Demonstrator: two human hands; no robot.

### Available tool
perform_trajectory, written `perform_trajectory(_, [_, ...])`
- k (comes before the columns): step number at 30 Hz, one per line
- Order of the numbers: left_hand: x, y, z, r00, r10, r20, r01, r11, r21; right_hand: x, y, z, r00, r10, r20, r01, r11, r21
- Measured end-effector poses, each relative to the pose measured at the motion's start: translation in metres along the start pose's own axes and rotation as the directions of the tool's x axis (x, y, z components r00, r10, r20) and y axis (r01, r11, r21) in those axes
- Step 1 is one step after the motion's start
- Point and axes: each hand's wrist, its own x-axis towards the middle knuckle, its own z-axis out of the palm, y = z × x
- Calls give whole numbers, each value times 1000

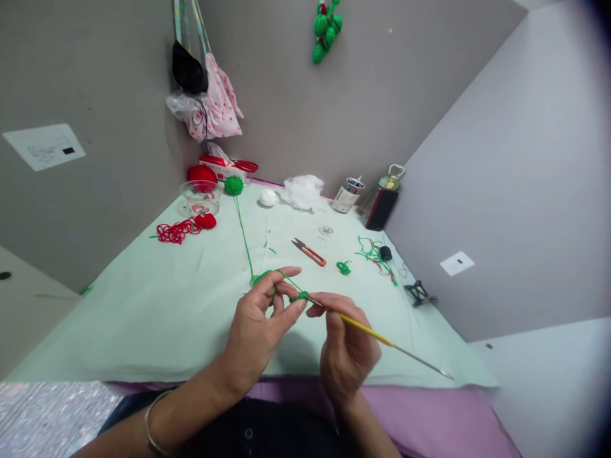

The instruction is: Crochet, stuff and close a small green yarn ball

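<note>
My left hand (260,318) pinches a small piece of green crochet work (301,296) between thumb and fingers, with green yarn running over its raised index finger. My right hand (351,343) grips a crochet hook (367,328) with a yellow handle and metal ends. The hook's far tip meets the green piece; its other end points down to the right. From the green yarn ball (233,185) at the back, a strand runs down to loose green loops (260,278) beside my left hand. Just beyond my hands lie orange-handled thread snips (310,252).
Red yarn (177,230) and a clear plastic bowl (200,198) stand at the left. Toward the back are a white ball (268,198), stuffing (303,192), a can (347,196) and a phone (382,209). Green scraps (344,268) and a black clip (419,294) lie right.
</note>
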Motion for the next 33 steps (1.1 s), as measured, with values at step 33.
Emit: perform_trajectory(33, [11, 2, -17, 957, -123, 263, 169, 973, -159, 13, -6, -17, 928, 369, 45, -362, 866, 345])
